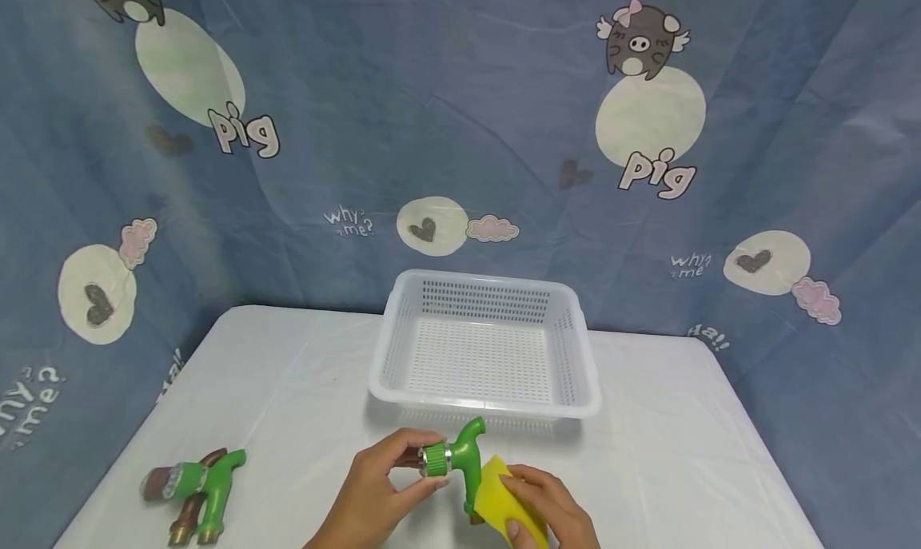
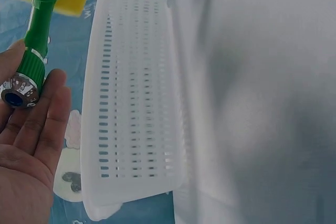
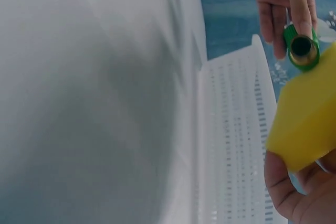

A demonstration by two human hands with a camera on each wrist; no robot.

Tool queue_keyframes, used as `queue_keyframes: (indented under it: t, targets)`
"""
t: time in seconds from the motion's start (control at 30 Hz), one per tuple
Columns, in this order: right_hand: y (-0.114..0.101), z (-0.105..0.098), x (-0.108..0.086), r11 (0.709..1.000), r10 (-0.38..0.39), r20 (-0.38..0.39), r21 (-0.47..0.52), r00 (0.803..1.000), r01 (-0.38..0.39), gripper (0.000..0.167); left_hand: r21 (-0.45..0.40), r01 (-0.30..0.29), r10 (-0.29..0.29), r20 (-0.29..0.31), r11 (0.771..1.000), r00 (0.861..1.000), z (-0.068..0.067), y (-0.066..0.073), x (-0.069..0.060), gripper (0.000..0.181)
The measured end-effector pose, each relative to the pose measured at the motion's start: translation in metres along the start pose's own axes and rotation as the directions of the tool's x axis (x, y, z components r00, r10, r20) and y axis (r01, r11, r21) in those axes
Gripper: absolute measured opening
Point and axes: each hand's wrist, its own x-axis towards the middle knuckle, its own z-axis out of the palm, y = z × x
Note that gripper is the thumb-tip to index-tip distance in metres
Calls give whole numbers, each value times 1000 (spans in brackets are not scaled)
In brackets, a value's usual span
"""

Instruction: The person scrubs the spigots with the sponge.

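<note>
Three taps here: one glossy green tap with a brass end [image 1: 470,459] in play above the white-covered desk [image 1: 669,453], a second green tap [image 1: 218,493] lying with a brown tap [image 1: 185,519] at left. One white plastic basket [image 1: 485,409] ahead. My left hand [image 1: 377,481], thumb opposite fingers, pinches the ribbed knob; my right hand [image 1: 554,507], bent, grips one yellow pad [image 1: 505,497] by the lower end.

White basket [image 1: 485,406] on white table [image 1: 683,453], blue pig-print cloth [image 1: 460,69] behind.
</note>
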Motion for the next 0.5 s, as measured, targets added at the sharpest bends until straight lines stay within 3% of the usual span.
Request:
queue_keyframes:
  t: [0.1, 0.23, 0.33, 0.5]
  targets:
    - [2, -4, -1, 999, -43, -20, -10, 999, 43, 52, 3, -56, 56, -14, 998, 998, -1, -2, -1, 41]
    - [1, -11, 3, 997, -77, -105, -36, 992, 74, 57, 4, -113, 114, -18, 994, 993, -1, -3, -1, 40]
    - [-1, -12, 7, 993, -118, -142, -36, 983, 114, 59, 9, -94, 94, -8, 996, 996, -1, -1, -1, 41]
    - [-4, -5, 7, 987, -155, -80, -56, 985, 151, 54, 20, -24, 24, 5, 1000, 1000, 1, 2, 0, 43]
